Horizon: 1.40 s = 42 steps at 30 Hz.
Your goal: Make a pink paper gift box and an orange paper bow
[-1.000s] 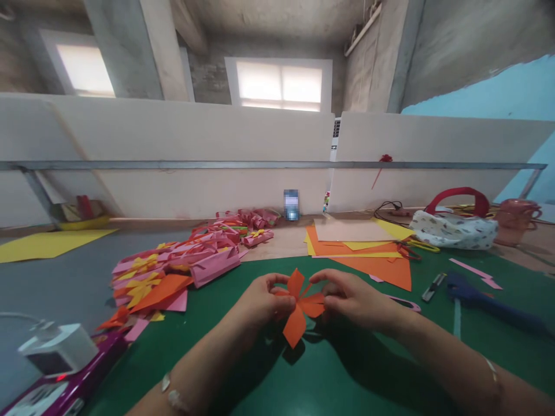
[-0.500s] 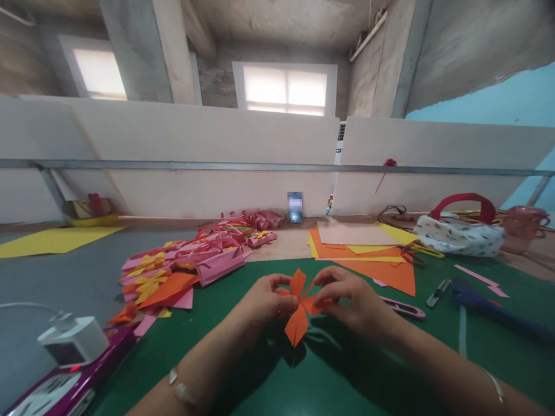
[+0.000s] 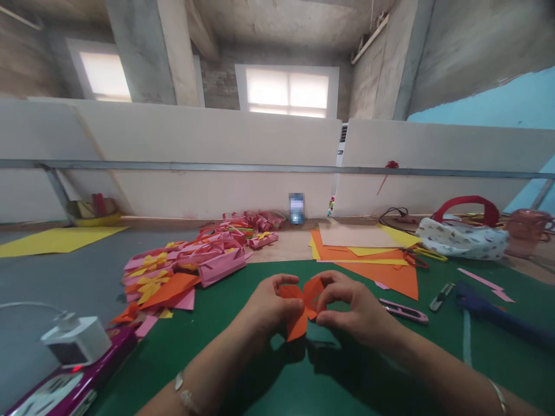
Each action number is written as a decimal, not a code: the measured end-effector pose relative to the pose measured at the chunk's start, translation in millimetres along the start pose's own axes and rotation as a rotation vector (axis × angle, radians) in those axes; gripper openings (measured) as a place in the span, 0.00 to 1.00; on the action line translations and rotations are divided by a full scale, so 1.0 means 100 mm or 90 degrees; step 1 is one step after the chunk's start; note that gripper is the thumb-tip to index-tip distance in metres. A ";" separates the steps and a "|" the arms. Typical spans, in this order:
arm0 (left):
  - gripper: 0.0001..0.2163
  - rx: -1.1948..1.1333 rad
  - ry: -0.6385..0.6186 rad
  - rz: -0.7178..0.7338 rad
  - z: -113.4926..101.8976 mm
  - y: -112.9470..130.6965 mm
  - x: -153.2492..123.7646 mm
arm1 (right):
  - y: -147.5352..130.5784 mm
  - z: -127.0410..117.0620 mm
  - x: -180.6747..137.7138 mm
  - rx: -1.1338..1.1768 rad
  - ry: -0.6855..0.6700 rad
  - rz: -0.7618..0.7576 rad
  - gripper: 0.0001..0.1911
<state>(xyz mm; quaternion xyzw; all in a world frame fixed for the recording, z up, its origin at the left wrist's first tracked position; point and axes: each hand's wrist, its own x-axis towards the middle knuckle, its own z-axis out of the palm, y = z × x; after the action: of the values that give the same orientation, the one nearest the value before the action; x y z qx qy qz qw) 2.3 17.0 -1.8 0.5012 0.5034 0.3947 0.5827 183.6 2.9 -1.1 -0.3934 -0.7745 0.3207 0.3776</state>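
Between my two hands is an orange paper flower (image 3: 297, 328) with pointed petals, held just above the green cutting mat (image 3: 243, 378). The fingers and thumb of my left hand (image 3: 276, 306) are closed on its left side, covering part of it. My right hand (image 3: 347, 303) pinches a petal on the right side between thumb and fingers. Right of that hand lies a pink utility knife (image 3: 403, 311) on the mat. Farther left sits a heap of pink folded paper pieces (image 3: 221, 266) with yellow paper flowers (image 3: 154, 283) on it.
Orange paper sheets (image 3: 390, 276) lie beyond my right hand, with scissors (image 3: 416, 259) by their edge. On the right are a small cutter (image 3: 441, 296), a dark blue tool (image 3: 498, 312) and a white patterned bag (image 3: 463, 237). A purple power strip (image 3: 108, 352) with a charger (image 3: 76, 341) is at left.
The orange paper flower has turned and its petals are drawn closer together. My right hand has shifted its fingers on a petal. My left hand keeps its hold.
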 end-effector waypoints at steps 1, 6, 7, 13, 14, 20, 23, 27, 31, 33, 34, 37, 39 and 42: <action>0.29 0.003 0.000 -0.002 0.01 -0.01 0.01 | 0.00 0.01 0.00 0.031 -0.010 0.012 0.03; 0.27 0.008 0.032 0.025 0.03 -0.05 0.04 | 0.07 0.04 0.03 0.076 -0.019 0.067 0.07; 0.26 0.007 0.039 0.029 0.03 -0.05 0.05 | 0.08 0.05 0.03 0.087 -0.018 0.075 0.07; 0.22 -0.029 0.009 0.021 0.06 -0.07 0.07 | 0.10 0.11 0.03 0.215 -0.052 0.096 0.07; 0.21 -0.035 0.003 0.022 0.07 -0.08 0.07 | 0.09 0.12 0.03 0.204 -0.045 0.096 0.08; 0.21 -0.055 0.009 0.010 0.09 -0.12 0.08 | 0.06 0.12 0.01 0.067 0.025 0.079 0.34; 0.23 -0.060 0.012 -0.006 0.08 -0.12 0.08 | 0.07 0.12 0.02 0.101 0.055 0.073 0.45; 0.23 -0.067 0.022 -0.022 0.09 -0.12 0.06 | 0.08 0.13 0.04 0.182 0.048 0.117 0.54; 0.22 -0.076 0.033 -0.034 0.10 -0.10 0.05 | 0.10 0.14 0.06 0.256 0.011 0.177 0.51; 0.20 -0.086 0.038 -0.042 0.11 -0.08 0.04 | 0.12 0.15 0.06 0.268 0.007 0.191 0.46; 0.20 -0.092 0.040 -0.047 0.11 -0.07 0.03 | 0.13 0.16 0.07 0.267 0.009 0.196 0.44; 0.20 -0.113 0.046 -0.065 0.12 -0.03 0.02 | 0.12 0.16 0.06 0.269 0.021 0.213 0.37; 0.24 -0.125 0.045 -0.079 0.11 0.00 0.01 | 0.10 0.16 0.05 0.287 0.020 0.212 0.31; 0.29 -0.138 0.029 -0.079 0.10 0.01 0.00 | 0.08 0.16 0.05 0.329 0.015 0.192 0.27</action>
<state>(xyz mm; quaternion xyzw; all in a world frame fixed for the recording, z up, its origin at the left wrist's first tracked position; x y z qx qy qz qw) 11.7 14.9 -0.8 0.3943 0.5010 0.4213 0.6450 171.2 7.9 -14.4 -0.3987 -0.5955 0.5550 0.4225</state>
